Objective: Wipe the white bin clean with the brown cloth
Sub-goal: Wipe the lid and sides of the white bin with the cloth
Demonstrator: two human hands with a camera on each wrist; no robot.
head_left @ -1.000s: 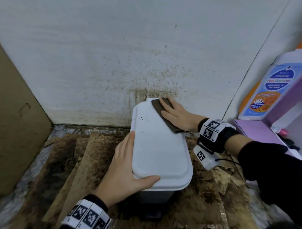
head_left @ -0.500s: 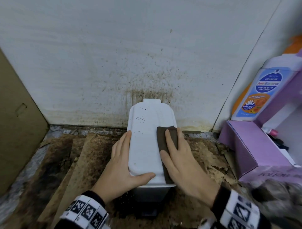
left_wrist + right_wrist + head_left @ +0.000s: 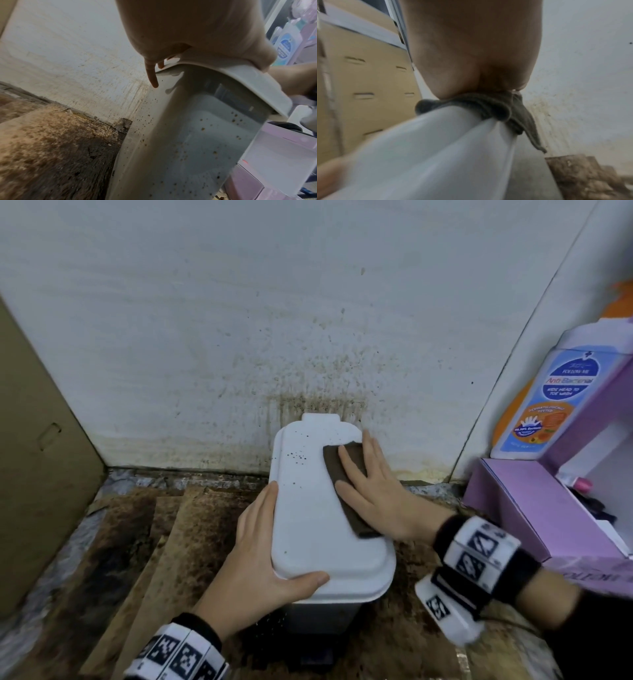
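The white bin (image 3: 308, 529) stands on the floor against the stained wall, lid closed, with dark specks on the lid's far left part. Its speckled side wall (image 3: 197, 142) fills the left wrist view. My left hand (image 3: 263, 546) grips the lid's near left edge, thumb laid on top and fingers along the side. The folded brown cloth (image 3: 342, 474) lies on the lid's right side, and my right hand (image 3: 373, 484) presses it flat with straight fingers. In the right wrist view the cloth (image 3: 496, 108) bunches under my palm at the lid's edge (image 3: 436, 148).
A purple box (image 3: 534, 508) and a wash bottle (image 3: 555, 398) stand close on the right. A cardboard sheet (image 3: 37, 457) leans at the left. The floor (image 3: 154, 542) around the bin is covered with dirty, stained cardboard. The wall (image 3: 308, 337) rises right behind the bin.
My right hand slid the cloth from the lid's far end toward the front, then back up the right side to the middle. The left hand stayed on the lid.
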